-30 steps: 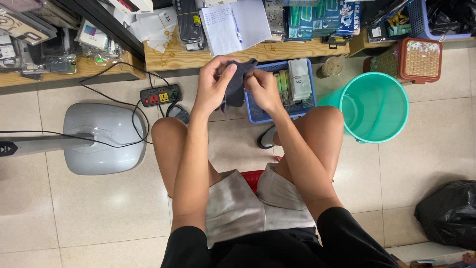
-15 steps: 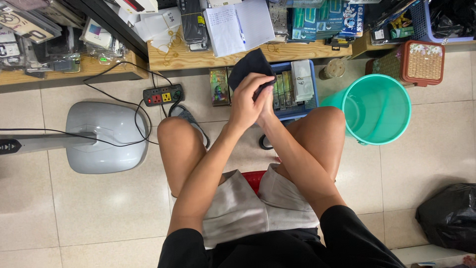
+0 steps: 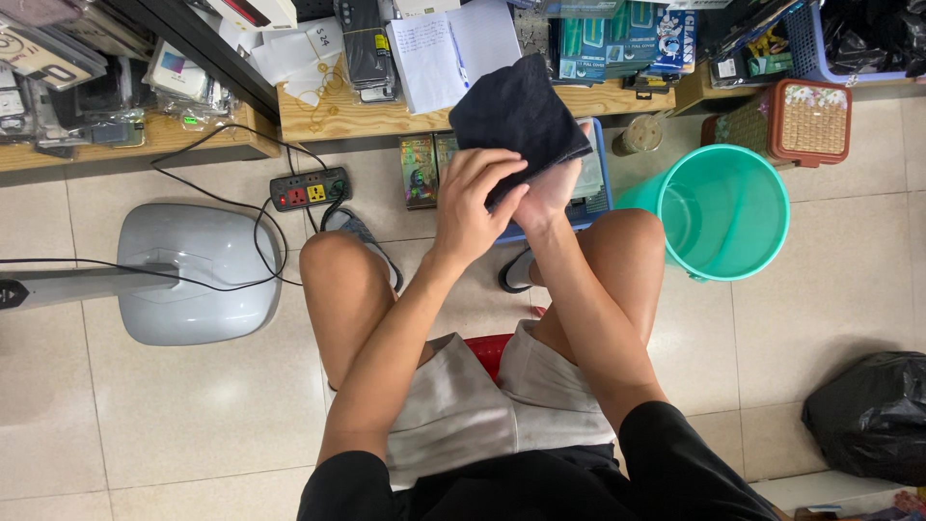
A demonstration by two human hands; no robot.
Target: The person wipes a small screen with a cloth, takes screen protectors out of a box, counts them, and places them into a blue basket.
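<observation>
Both hands rose w/ the black cloth point(image 3: 519, 114); left hand point(image 3: 475, 205) & right hand point(image 3: 547, 193) grip it. Blue bin point(image 3: 600, 183) perhaps holds packets; teal bucket point(image 3: 721, 210) looks empty.

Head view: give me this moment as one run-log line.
left hand: on dark cloth | right hand: under cloth, holding it | cloth: raised above blue bin | nearby: green bucket

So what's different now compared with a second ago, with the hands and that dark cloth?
Both hands, left hand and right hand, have risen away from the lap, and the dark cloth, bunched small before, now spreads wide above them. Both keep hold of it. The teal bucket and power strip haven't moved.
</observation>
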